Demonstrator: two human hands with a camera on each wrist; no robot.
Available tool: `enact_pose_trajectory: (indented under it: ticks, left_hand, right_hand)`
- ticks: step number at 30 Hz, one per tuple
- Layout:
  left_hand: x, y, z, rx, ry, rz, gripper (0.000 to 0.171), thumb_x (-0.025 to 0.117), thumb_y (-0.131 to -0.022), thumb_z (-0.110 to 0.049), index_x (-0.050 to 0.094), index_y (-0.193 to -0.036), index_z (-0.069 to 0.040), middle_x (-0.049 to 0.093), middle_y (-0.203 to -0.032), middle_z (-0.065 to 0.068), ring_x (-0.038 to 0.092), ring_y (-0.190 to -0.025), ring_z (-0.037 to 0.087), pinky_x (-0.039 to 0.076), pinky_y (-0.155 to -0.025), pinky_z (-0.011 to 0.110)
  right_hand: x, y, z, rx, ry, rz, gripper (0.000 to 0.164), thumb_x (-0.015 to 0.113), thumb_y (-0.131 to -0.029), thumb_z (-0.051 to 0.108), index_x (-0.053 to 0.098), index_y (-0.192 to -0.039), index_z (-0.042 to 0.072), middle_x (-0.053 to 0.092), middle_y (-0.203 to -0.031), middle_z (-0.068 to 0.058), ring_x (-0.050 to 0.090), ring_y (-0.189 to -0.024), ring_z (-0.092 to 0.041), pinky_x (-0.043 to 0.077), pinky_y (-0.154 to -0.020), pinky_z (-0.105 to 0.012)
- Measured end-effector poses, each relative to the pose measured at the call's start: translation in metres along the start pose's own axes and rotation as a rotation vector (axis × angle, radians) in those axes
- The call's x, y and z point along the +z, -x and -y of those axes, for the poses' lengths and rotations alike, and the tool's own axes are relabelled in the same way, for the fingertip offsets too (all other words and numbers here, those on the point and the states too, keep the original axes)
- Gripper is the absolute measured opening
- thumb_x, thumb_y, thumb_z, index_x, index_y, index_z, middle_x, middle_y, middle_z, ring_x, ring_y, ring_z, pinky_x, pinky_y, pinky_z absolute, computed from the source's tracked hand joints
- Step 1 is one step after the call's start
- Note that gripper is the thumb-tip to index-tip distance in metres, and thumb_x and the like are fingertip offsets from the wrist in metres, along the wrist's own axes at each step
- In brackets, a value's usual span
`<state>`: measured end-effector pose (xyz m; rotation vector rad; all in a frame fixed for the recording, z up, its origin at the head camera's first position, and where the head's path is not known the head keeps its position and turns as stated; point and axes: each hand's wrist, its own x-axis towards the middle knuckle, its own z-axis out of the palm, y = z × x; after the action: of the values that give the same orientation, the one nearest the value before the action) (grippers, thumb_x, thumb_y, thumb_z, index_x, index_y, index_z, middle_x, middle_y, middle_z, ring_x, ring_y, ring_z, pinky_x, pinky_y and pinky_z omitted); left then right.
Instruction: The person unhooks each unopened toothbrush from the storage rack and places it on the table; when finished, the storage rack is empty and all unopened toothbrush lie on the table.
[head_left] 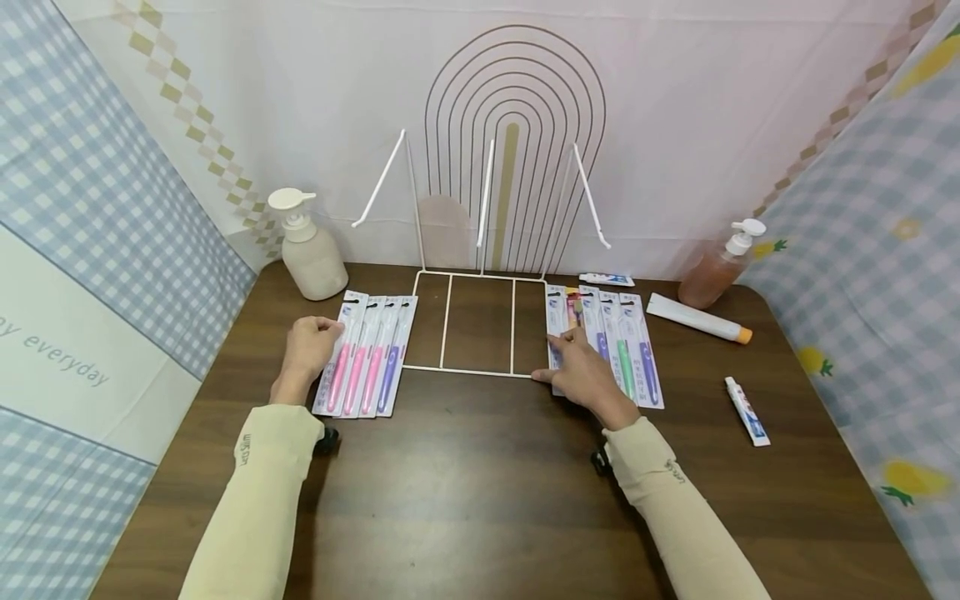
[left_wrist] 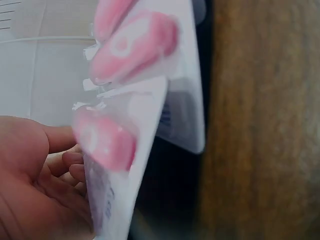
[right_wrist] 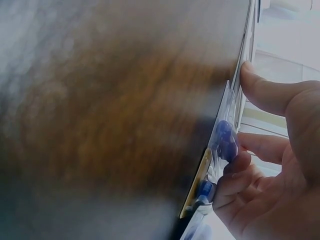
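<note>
On the table's left lie several packaged toothbrushes, overlapping, with pink handles and one blue-purple. My left hand [head_left: 307, 350] pinches the left edge of the leftmost pink packaged toothbrush [left_wrist: 107, 142], which tilts against its neighbours in the left wrist view. To the right is another overlapping row, including a green packaged toothbrush [head_left: 624, 367] and a purple one [head_left: 648, 367]. My right hand [head_left: 585, 369] rests over that row's left end, thumb spread from the fingers. Its fingers touch a blue-handled packaged toothbrush [right_wrist: 227, 142]; the thumb tip is near the white wire rack's [head_left: 480, 372] front corner.
The rack has three upward-slanting prongs at the back. A white pump bottle [head_left: 315, 262] stands back left, a pinkish pump bottle [head_left: 708, 275] back right. A white tube with an orange cap [head_left: 697, 318] and small toothpaste tubes [head_left: 747, 412] lie at the right.
</note>
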<state>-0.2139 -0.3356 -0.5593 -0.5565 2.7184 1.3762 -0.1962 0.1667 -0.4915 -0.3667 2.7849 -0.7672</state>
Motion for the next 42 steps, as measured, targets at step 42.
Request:
enact_pose_trajectory:
  ticks: [42]
  left_hand:
    - [-0.006,0.04,-0.025,0.073,0.085,-0.112,0.036,0.074,-0.104,-0.023,0.081,-0.133,-0.001,0.081,-0.102,0.004,0.066,-0.089,0.01,0.051,-0.075,0.024]
  right_hand:
    - [0.025,-0.019,-0.03,-0.051,0.006,-0.064,0.09,0.092,-0.097,0.047,0.057,-0.166,0.0,0.055,-0.146,-0.024,0.055,-0.076,-0.019,0.046,-0.06,-0.033]
